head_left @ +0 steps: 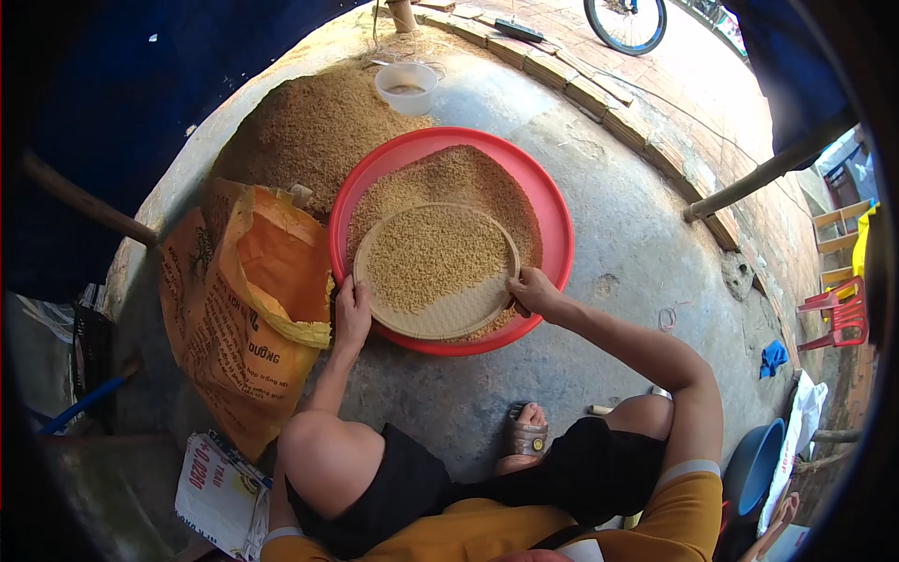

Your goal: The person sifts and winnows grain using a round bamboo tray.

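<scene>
Concrete floor [618,253] outdoors, brick edging [599,94] along the far side, bike wheel [626,21] beyond it. Red basin [552,225] sits on the floor, partly filled with grain. Round woven sieve [440,323] rests over the basin's near half, tilted a bit, holding a layer of grain [426,253].

Left hand [352,314] grips the sieve rim at its near-left edge, fingers curled over it. Right hand [534,288] grips the rim at the right edge, thumb on top. Sieve sits between both hands, directly ahead of the person's knees.

Big grain pile [309,131] lies on the floor behind-left of the basin, touching it. Clear plastic tub [405,86] stands at the pile's far edge. Orange sack [243,309] stands open just left of the basin, beside the left hand. Sandalled foot [526,436] planted below the basin. Red chair [838,314] and blue bucket [754,464] off to the right, well apart.
</scene>
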`<state>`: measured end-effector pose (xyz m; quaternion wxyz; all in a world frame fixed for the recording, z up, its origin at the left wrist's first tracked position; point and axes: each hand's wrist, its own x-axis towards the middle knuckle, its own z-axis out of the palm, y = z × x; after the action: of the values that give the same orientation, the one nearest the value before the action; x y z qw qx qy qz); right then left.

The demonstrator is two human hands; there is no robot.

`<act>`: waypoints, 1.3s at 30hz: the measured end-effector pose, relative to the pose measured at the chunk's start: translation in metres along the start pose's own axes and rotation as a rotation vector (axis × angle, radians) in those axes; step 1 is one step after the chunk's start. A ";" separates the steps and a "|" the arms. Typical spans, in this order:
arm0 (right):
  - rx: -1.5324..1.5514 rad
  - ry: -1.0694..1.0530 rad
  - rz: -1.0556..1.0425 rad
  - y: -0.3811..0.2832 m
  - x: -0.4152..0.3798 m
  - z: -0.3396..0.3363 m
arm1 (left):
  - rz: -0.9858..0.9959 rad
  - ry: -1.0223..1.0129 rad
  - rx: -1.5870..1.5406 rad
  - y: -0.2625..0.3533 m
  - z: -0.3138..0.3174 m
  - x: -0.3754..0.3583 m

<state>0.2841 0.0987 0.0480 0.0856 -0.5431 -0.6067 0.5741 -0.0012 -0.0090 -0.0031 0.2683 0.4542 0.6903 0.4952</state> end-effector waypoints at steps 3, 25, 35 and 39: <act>-0.050 -0.022 0.029 -0.004 0.001 -0.004 | 0.030 0.003 0.027 0.003 -0.004 0.011; -0.017 0.202 -0.245 -0.032 -0.004 -0.003 | 0.222 0.158 -0.105 0.082 -0.028 0.026; 0.012 0.128 -0.076 0.010 0.005 0.010 | -0.164 -0.023 0.086 0.021 -0.002 0.005; 0.031 0.080 -0.034 -0.001 0.002 0.004 | -0.112 -0.044 0.053 0.011 -0.005 0.013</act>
<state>0.2800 0.0987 0.0466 0.1278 -0.5541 -0.6029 0.5596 -0.0069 0.0020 0.0102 0.2986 0.4326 0.7215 0.4506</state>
